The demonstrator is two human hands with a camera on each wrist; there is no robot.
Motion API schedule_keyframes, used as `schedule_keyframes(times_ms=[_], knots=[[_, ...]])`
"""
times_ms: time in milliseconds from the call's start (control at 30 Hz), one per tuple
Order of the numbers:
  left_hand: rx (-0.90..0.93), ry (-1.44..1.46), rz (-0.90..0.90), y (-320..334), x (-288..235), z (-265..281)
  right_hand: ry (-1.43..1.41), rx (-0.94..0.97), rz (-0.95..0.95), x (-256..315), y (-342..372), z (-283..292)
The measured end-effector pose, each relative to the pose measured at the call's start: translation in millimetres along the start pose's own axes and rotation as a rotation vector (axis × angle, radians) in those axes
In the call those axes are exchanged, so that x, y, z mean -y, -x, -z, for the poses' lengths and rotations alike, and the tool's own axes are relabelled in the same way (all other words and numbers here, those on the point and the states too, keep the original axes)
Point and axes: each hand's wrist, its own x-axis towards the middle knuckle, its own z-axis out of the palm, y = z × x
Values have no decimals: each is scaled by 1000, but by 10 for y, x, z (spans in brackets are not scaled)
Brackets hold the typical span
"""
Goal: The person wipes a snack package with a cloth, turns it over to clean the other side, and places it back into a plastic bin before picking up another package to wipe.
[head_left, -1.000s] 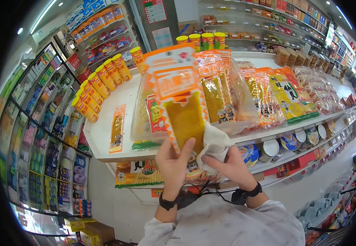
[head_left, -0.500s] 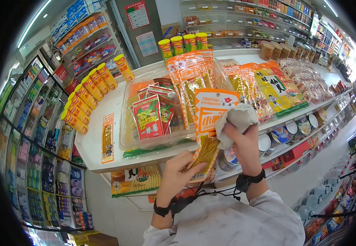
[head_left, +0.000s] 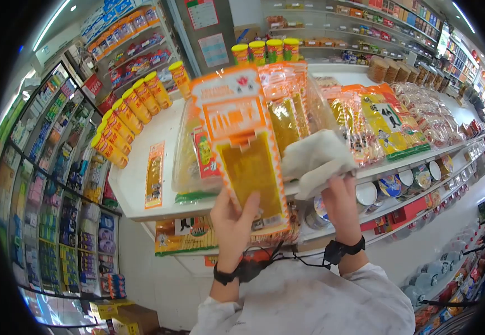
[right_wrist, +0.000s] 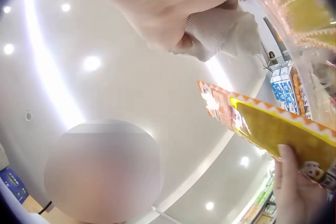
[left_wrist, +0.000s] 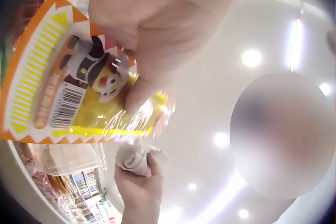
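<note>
My left hand [head_left: 233, 223] pinches the lower end of an orange-and-white snack packet [head_left: 248, 156], thumb across its clear front. A flat yellow-brown food shows through the window. In the left wrist view the packet's barcode and a cartoon figure [left_wrist: 100, 69] face the camera beside the thumb. My right hand [head_left: 342, 209] grips a bunched white cloth [head_left: 316, 159], held just right of the packet and apart from it. The right wrist view shows the cloth [right_wrist: 226, 32] folded in the fingers. Behind the packet, a clear plastic tray [head_left: 184, 167] holds more such packets, partly hidden.
One similar packet [head_left: 154, 176] lies alone on the white counter [head_left: 133, 195] at left. Yellow canisters [head_left: 117, 133] line the counter's left edge. Large yellow snack bags [head_left: 390, 120] and wrapped packs [head_left: 429, 111] lie to the right. Below the counter's front edge is a shelf of tubs [head_left: 390, 185].
The packet has swung up and left, its front turned to the head camera again. The cloth wiped near its top half a second ago and is now off it, to the right.
</note>
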Motion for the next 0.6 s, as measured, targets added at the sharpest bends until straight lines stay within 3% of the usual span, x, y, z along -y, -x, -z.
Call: schedule_keyframes(times_ms=[167,267,333,433,500,600], knots=[[-138,-7,-36,-87,-81,-197,391,400,-359,145,266,-285],[-196,51,-106,-158,-137,-210,467,489,-218,40,284,-293],[-171,41,-101,-192,-132,-164,555,451,-68,-31,273,-272],[-223,-80,-333,-215,2,-160,720,384,96,-138,236,-189],[-129,-80,-336,-142,-35,-198,784,354,203,-219,209,-128],[14,-10,-225,-27,-46,-266,1030,511,490,-164,283,-198]])
